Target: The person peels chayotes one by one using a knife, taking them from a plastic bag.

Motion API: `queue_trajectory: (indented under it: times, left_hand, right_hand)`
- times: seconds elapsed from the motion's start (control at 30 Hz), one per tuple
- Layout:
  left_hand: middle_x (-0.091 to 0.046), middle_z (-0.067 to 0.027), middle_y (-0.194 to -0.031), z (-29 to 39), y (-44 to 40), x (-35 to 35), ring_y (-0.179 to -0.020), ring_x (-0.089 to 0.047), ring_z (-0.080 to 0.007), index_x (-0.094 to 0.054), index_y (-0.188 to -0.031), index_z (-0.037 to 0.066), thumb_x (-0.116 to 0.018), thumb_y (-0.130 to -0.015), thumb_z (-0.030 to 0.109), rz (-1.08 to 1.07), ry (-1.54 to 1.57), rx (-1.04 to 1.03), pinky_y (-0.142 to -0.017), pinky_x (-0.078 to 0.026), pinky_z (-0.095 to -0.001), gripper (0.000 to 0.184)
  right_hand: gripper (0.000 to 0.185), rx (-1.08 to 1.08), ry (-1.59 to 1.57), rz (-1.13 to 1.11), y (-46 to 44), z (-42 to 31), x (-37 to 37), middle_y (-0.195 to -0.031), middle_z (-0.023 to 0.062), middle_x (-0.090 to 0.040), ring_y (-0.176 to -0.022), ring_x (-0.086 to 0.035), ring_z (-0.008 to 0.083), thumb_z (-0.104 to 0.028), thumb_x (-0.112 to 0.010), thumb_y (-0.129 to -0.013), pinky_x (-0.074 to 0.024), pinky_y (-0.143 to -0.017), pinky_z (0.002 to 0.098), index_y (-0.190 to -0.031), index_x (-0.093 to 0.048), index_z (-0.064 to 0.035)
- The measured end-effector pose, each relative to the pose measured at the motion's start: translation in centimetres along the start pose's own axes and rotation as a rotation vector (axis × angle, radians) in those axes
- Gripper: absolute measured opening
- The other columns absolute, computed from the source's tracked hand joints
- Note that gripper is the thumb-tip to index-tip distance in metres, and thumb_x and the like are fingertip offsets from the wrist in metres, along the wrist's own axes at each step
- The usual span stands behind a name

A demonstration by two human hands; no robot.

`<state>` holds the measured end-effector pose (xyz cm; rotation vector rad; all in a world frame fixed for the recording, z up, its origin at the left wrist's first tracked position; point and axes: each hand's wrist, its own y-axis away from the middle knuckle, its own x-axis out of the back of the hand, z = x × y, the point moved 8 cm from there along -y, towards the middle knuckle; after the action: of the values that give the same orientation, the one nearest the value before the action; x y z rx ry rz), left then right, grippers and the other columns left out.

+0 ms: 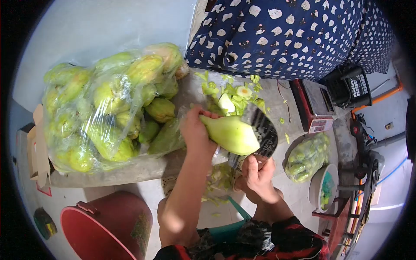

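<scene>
A pale green, peeled fruit [232,135] is gripped at its narrow end by my left hand [197,130]. My right hand [260,174] has its fingers wrapped round the handle of a wide dark blade [265,134], which lies along the right end of the fruit. Light green peelings [238,100] and a white cut piece [226,104] are on the ledge just beyond the fruit. To the left of my left hand, a large clear plastic bag [110,108] holds several unpeeled green fruits.
A red bucket [106,225] stands on the floor at lower left. A red scale [313,104] and black basket [353,89] are at upper right. Below them are another bag of green produce [307,158] and a white basin [318,190]. Patterned blue cloth [281,39] hangs beyond the ledge.
</scene>
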<state>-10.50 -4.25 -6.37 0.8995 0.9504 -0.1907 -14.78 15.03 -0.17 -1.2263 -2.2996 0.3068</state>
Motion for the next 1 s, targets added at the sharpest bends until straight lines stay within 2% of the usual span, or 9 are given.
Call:
queue_trajectory:
  times: [0.07,0.1,0.2,0.3,0.4,0.83,0.9,0.93,1.0]
  left_hand:
    - [-0.048,-0.0057,-0.067,0.6,0.0,-0.4,-0.062,-0.054,-0.0206,-0.046,-0.078,0.006,-0.055,-0.093,0.019,-0.063,-0.006,-0.003,-0.06,-0.052,-0.0413,0.021]
    - [-0.048,-0.006,-0.068,0.9,0.1,-0.7,-0.063,-0.054,-0.0207,-0.046,-0.078,0.006,-0.055,-0.092,0.019,-0.122,-0.011,-0.008,-0.06,-0.052,-0.0411,0.021]
    - [-0.048,-0.0067,-0.067,-2.2,-0.2,0.0,-0.062,-0.053,-0.0207,-0.046,-0.078,0.006,-0.054,-0.092,0.018,-0.071,0.218,0.205,-0.063,-0.052,-0.0423,0.02]
    - [-0.047,-0.0068,-0.067,1.2,0.7,-1.2,-0.062,-0.052,-0.0204,-0.045,-0.079,0.006,-0.053,-0.092,0.017,-0.131,-0.184,-0.083,-0.068,-0.052,-0.0437,0.019]
    - [-0.047,-0.0067,-0.067,-1.0,0.1,-0.2,-0.062,-0.051,-0.0201,-0.045,-0.078,0.005,-0.052,-0.092,0.018,-0.107,0.032,0.087,-0.07,-0.052,-0.0447,0.02]
    - [-0.053,-0.0056,-0.069,-2.6,0.3,0.2,-0.068,-0.057,-0.0191,-0.049,-0.078,0.008,-0.053,-0.093,0.016,-0.127,0.108,0.195,-0.074,-0.05,-0.0397,0.018]
    - [-0.058,-0.0084,-0.068,-2.3,1.1,-0.9,-0.066,-0.058,-0.0204,-0.054,-0.071,0.006,-0.056,-0.09,0.019,-0.193,-0.135,0.233,-0.064,-0.051,-0.0327,0.023]
    - [-0.058,-0.0084,-0.068,-1.9,1.0,-0.8,-0.066,-0.058,-0.0204,-0.054,-0.071,0.006,-0.056,-0.09,0.019,-0.193,-0.138,0.233,-0.064,-0.051,-0.0327,0.023]
    - [-0.063,-0.0131,-0.071,0.0,0.9,-2.2,-0.062,-0.061,-0.0212,-0.058,-0.07,0.0,-0.057,-0.091,0.016,-0.386,-0.45,0.024,-0.062,-0.051,-0.0333,0.026]
  right_hand:
    - [0.026,-0.018,0.03,-0.085,-0.3,0.1,-0.3,-0.051,0.0021,-0.049,-0.042,-0.046,0.009,-0.014,-0.048,-0.099,-0.0368,-0.039,0.0249,-0.078,-0.045,-0.001]
    - [0.025,-0.105,0.037,-0.118,0.4,1.5,0.1,-0.062,0.0032,-0.058,-0.052,-0.054,0.0089,-0.012,-0.06,-0.092,-0.0441,-0.051,0.025,-0.109,-0.053,0.0048]
    - [0.025,0.022,-0.007,-0.06,1.0,1.6,-0.4,-0.061,0.0033,-0.058,-0.051,-0.053,0.0086,-0.011,-0.059,-0.092,-0.0429,-0.05,0.025,-0.11,-0.052,0.0043]
    - [0.026,-0.111,0.038,-0.157,0.1,1.6,0.1,-0.061,0.0045,-0.057,-0.052,-0.055,0.0088,-0.009,-0.058,-0.091,-0.0432,-0.051,0.024,-0.113,-0.052,0.0047]
    - [0.029,-0.045,0.102,-0.189,-0.3,0.9,-0.9,-0.062,0.0057,-0.058,-0.053,-0.056,0.0093,-0.009,-0.058,-0.091,-0.0447,-0.053,0.024,-0.115,-0.051,0.0055]
    - [0.028,-0.033,0.023,-0.241,-0.4,2.1,-0.3,-0.067,0.0069,-0.063,-0.057,-0.06,0.0083,-0.009,-0.065,-0.087,-0.0466,-0.051,0.0266,-0.109,-0.055,0.005]
    - [0.031,0.091,0.161,-0.22,-1.3,0.4,0.6,-0.07,0.0077,-0.065,-0.06,-0.06,0.0079,-0.008,-0.065,-0.086,-0.0477,-0.054,0.0261,-0.112,-0.055,0.0057]
    - [0.035,-0.12,0.025,-0.226,-0.9,3.0,1.2,-0.075,0.008,-0.067,-0.062,-0.061,0.0085,-0.009,-0.067,-0.085,-0.0486,-0.057,0.0255,-0.115,-0.056,0.0058]
    - [0.035,-0.119,0.021,-0.257,-1.2,2.6,1.7,-0.077,0.0075,-0.068,-0.063,-0.062,0.0087,-0.008,-0.068,-0.084,-0.049,-0.059,0.0252,-0.115,-0.057,0.005]
